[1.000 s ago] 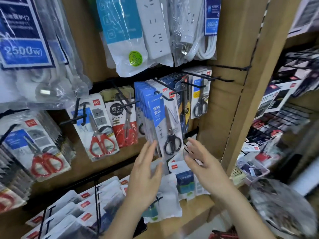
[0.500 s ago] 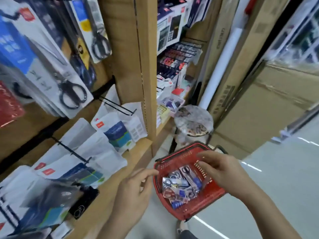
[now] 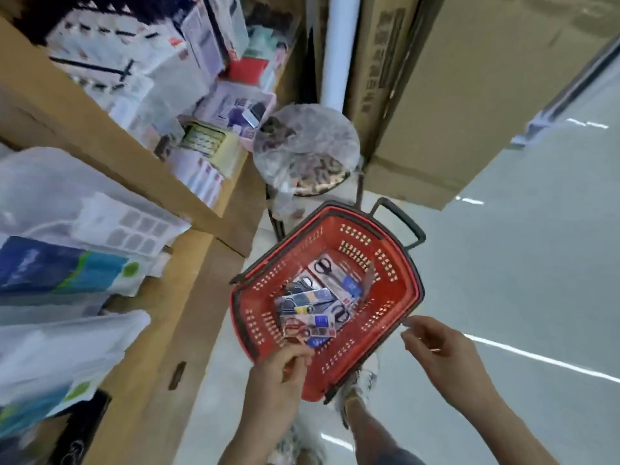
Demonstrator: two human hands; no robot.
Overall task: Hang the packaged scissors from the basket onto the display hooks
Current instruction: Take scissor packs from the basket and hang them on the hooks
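Your basket (image 3: 397, 290): red plastic, perforated walls, slight sheen. Its rim & handle (image 3: 401, 219) are black plastic, matt. Scissor packs (image 3: 322, 297) inside have glossy printed fronts catching light; card or plastic, can't tell, too blurred. Floor (image 3: 536, 263): pale, smooth, v. glossy, light strips mirrored in it. Boxes (image 3: 453, 95) behind: brown cardboard, matt. Shelf (image 3: 188, 290) on your left: wood-look board, smooth, matt. Bags (image 3: 50, 196) on it: thin clear plastic, crinkly, shiny. Round stool (image 3: 302, 142) is wrapped in wrinkled clear film. White tube (image 3: 339, 45): smooth.
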